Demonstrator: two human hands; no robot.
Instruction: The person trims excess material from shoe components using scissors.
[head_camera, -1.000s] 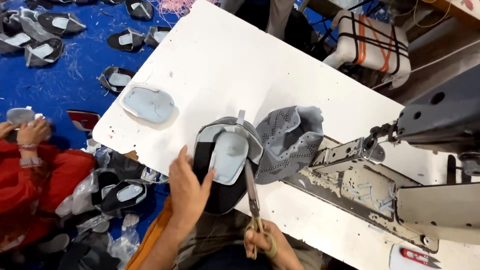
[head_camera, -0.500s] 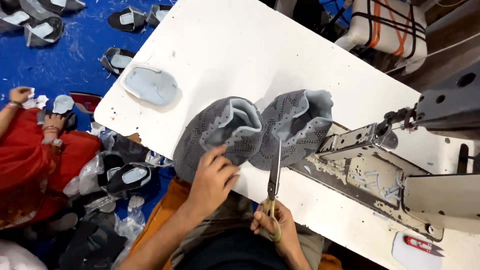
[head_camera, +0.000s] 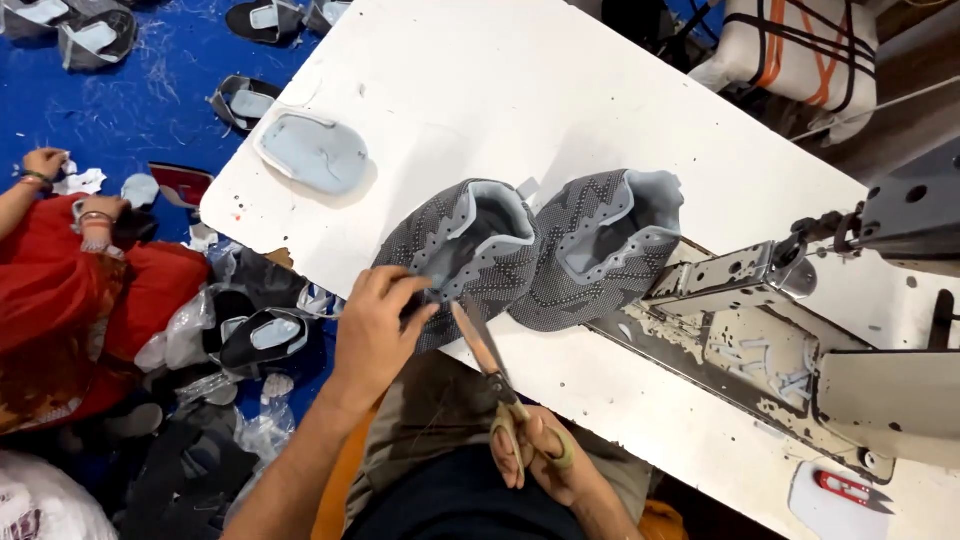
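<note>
Since half a second ago the left hand (head_camera: 375, 325) has slid to the near-left flank of the left of two grey knit shoe uppers (head_camera: 465, 255), and the scissors (head_camera: 492, 365) have tipped so their blades now point up and left at that same spot. Left hand fingers curl and pinch the knit edge just beside the blade tips. Right hand (head_camera: 545, 460) is closed through the scissor loops at the near edge of the bench (head_camera: 560, 90); the blades stand slightly parted. Both uppers lie touching side by side near the middle of the near edge, the second one (head_camera: 600, 250) resting against the sewing machine (head_camera: 800, 330) bed at the right. One pale blue insole piece (head_camera: 315, 152) lies alone toward the left corner, well apart. One small red thread snipper (head_camera: 850, 490) sits at the near right corner. On the blue floor (head_camera: 130, 110) beyond the left edge lie several more shoe parts, and another person's hands (head_camera: 45, 162) in red cloth.
</note>
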